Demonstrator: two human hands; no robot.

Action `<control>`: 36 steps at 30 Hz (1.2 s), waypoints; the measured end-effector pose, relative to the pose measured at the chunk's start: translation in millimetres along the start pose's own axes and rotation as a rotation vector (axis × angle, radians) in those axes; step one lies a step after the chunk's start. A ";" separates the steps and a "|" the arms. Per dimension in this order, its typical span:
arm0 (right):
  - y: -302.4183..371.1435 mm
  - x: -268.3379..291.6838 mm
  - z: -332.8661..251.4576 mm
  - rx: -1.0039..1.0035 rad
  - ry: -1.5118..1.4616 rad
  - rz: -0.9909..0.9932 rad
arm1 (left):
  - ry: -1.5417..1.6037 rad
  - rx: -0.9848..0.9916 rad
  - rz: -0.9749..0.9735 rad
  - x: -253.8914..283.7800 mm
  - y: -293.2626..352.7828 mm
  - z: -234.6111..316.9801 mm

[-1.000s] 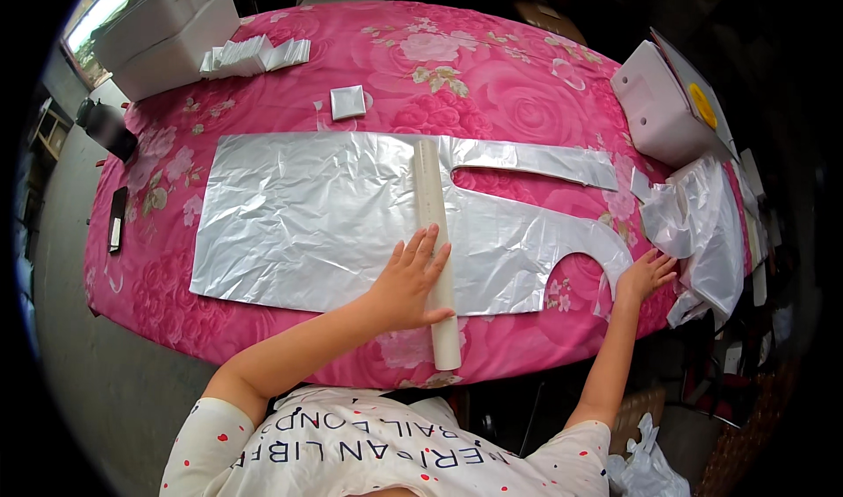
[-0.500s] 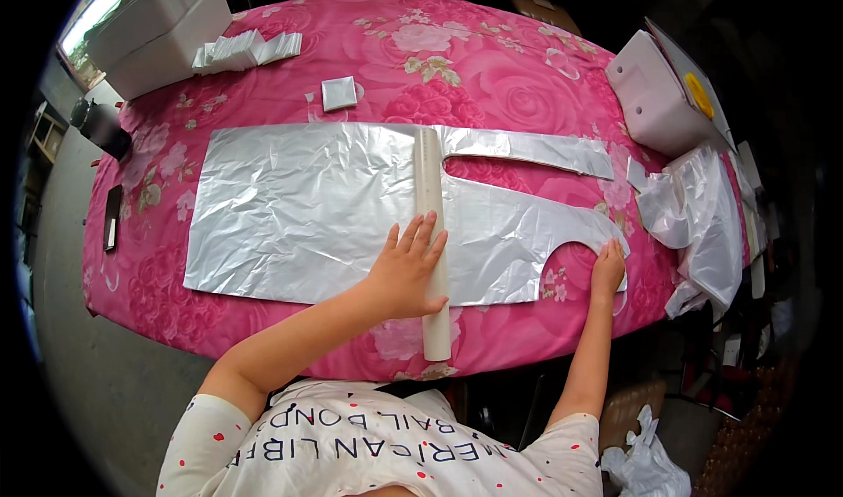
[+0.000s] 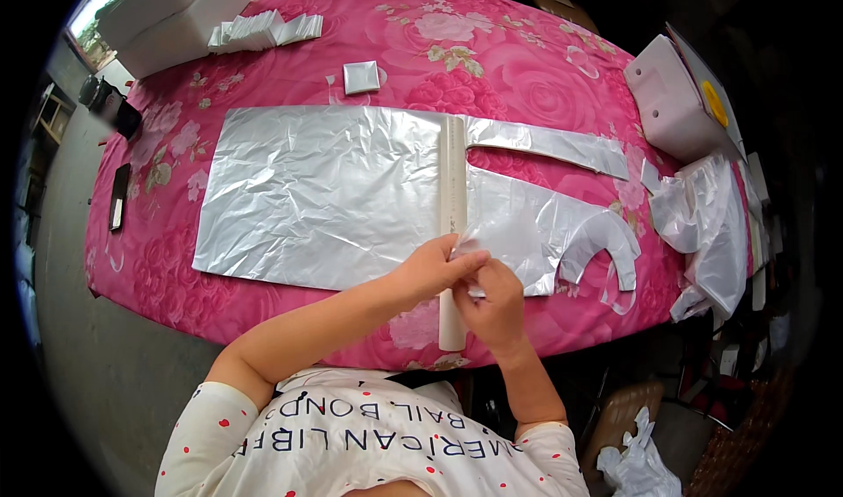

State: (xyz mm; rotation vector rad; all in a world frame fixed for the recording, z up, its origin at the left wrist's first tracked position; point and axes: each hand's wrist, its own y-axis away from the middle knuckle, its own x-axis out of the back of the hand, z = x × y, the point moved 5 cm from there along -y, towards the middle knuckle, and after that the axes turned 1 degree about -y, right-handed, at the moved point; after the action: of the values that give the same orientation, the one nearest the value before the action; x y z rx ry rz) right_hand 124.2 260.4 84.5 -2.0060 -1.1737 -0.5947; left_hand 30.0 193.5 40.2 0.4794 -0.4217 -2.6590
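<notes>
Silvery plastic T-shirt bags lie flat in a stack, with their two handle strips toward the right. Across them rests a long beige tube, its near end sticking out past the bags' edge. My left hand and my right hand meet over the near part of the tube. Between their closed fingers they pinch thin, see-through plastic film, raised off the bags and blurred. A thin clear loop hangs by the near handle's end.
On the pink flowered cloth lie a folded silver square and a row of folded white packets. White foam boxes and a dark bottle stand left, near a flat black object. Clear plastic bags and a pale box sit right.
My right hand has left the handle's right end and come to the middle, beside my left. My left hand has gone from lying open on the tube to pinching film. The near handle's curve has shifted.
</notes>
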 end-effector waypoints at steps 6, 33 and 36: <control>30.2 -2.5 -30.5 0.057 0.011 0.105 | -0.115 0.245 0.226 166.9 65.5 -10.9; 10.2 -28.1 33.0 -0.529 0.093 -0.508 | -1.471 -0.563 0.312 29.2 -4.5 -39.2; -48.4 -35.4 68.4 -0.501 0.031 -0.371 | -1.456 -0.568 0.280 27.0 -3.4 -35.0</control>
State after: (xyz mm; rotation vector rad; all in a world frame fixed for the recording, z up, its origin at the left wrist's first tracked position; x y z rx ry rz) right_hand 66.7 309.8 34.1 -2.1772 -1.5027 -1.2005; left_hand 19.2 177.0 0.5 -1.5958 -0.0466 -2.2093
